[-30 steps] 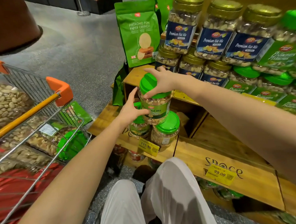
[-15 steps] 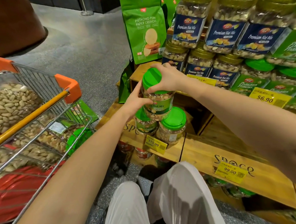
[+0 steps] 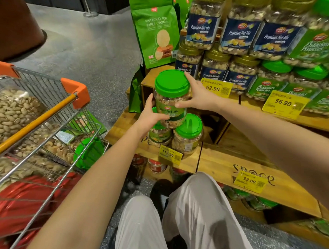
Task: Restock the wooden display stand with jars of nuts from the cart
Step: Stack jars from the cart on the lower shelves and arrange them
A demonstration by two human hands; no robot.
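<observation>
Fancy Nut Mix jar (image 3: 171, 100) was clasped by the left hand (image 3: 150, 118) at its label and the right hand (image 3: 195, 98) near its lid, resting atop two green-lidded jars (image 3: 188, 136) on the wooden display stand (image 3: 217, 159), apparently to steady the stack.

Clear plastic jar (image 3: 171, 103), wooden stand (image 3: 226, 159)

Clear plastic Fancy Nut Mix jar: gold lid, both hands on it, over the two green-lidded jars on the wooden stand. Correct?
No: the lid is green, not gold, as the head view shows. Otherwise right: left hand and right hand hold the clear plastic Fancy Nut Mix jar over the two green-lidded jars on the wooden stand.
</observation>
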